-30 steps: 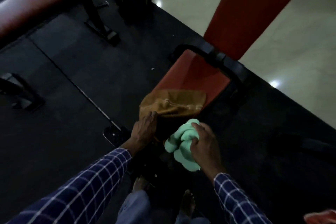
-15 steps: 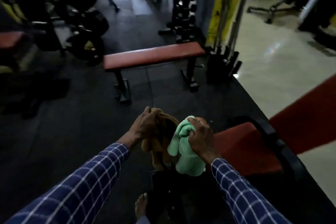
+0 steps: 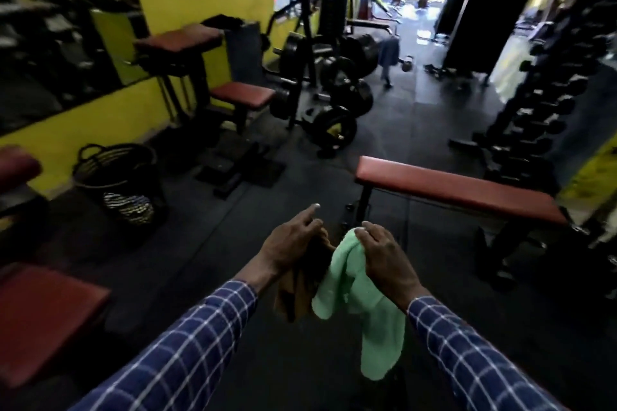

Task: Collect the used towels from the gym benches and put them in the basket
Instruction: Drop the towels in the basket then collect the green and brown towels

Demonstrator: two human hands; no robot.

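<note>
My left hand grips a brown towel that hangs down below it. Close beside it, my right hand holds a light green towel, which drapes down past my wrist. Both hands are held out in front of me over the dark floor. A black woven basket stands on the floor to the left, by the yellow wall, well away from my hands. A flat red bench lies ahead to the right with nothing on it.
A red seat is at the near left and a preacher-curl bench by the wall. A plate rack stands ahead, a dumbbell rack on the right. Dark rubber floor runs between me and the basket.
My view has swung up and left from the red seat to the gym room. The brown towel came off the seat in my left hand; both towels now hang from my hands.
</note>
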